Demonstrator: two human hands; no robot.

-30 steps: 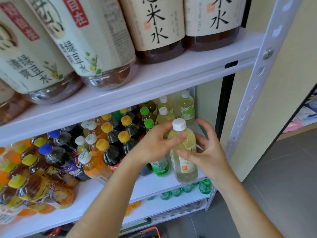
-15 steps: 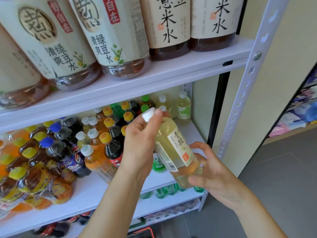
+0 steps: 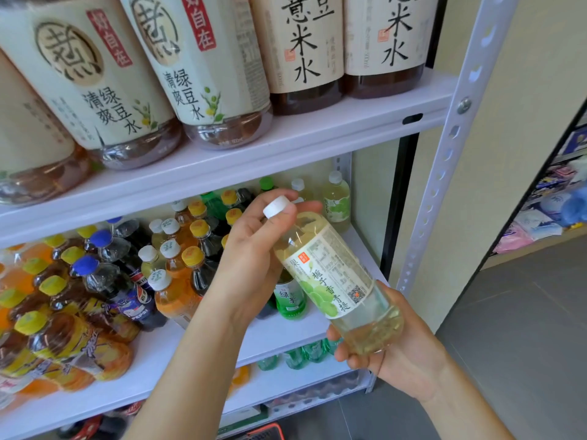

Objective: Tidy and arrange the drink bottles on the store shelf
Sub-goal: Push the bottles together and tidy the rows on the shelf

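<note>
- The pale lime drink bottle (image 3: pixel 333 274) is off the middle shelf (image 3: pixel 152 357), held tilted in front of it: white cap (image 3: pixel 277 207) up-left, base down-right, label facing up.
- The left hand (image 3: pixel 251 258) grips the neck just under the cap, with its fingers (image 3: pixel 305 206) curled round it. The right hand (image 3: pixel 397 350) cups the base from below, fingers curled up around it.
- Step in hand, as I judge it: turning the bottle to check its label.
- Next calls for standing it upright at the shelf's right end, before the matching pale bottles (image 3: pixel 336 201), label forward, clear of the green-label bottle (image 3: pixel 290 300).
</note>
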